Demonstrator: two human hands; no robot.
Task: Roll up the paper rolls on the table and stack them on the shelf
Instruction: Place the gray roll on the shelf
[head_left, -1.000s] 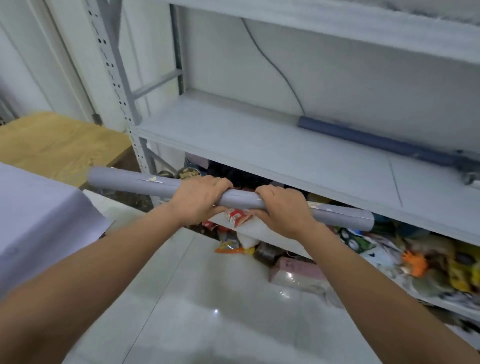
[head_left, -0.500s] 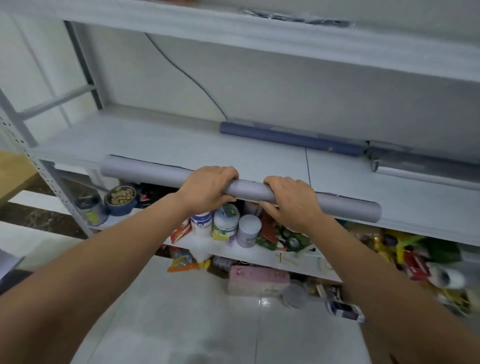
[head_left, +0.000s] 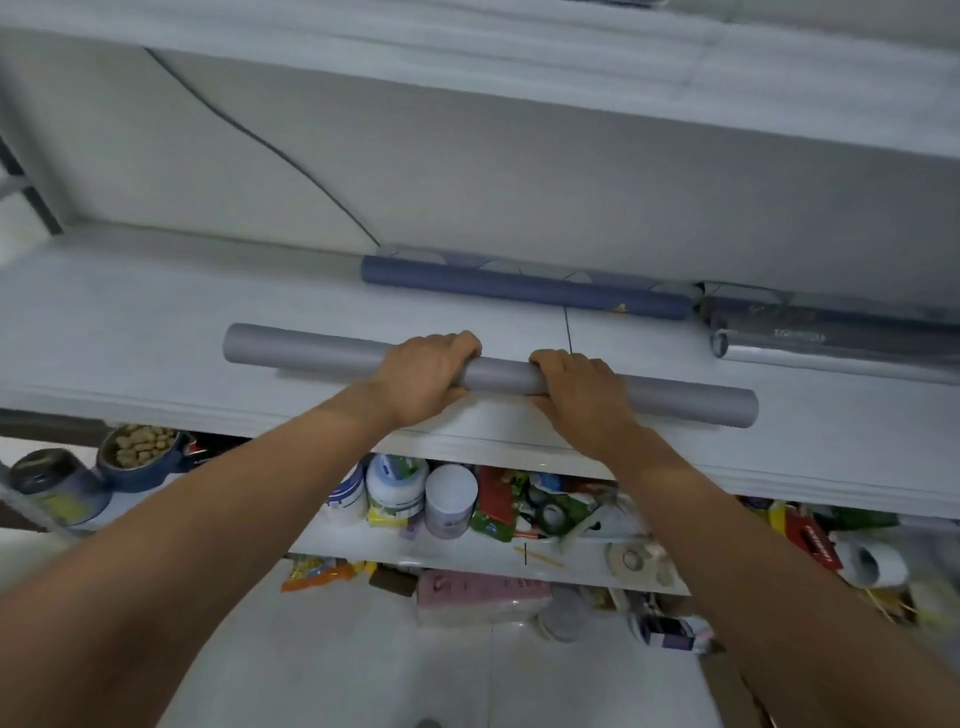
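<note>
1. Frame centre: left hand (head_left: 426, 374) and right hand (head_left: 582, 397), slightly apart, each curl round the grey paper roll (head_left: 332, 349);
2. The roll spans the shelf (head_left: 130, 322) board (contact unclear); a blue roll (head_left: 519, 286) lies behind it, upper centre.

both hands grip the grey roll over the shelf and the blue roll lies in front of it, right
Not quite: the head view shows the blue roll lying behind the grey roll, at the back of the shelf. The left hand and right hand do both grip the grey roll.
</note>
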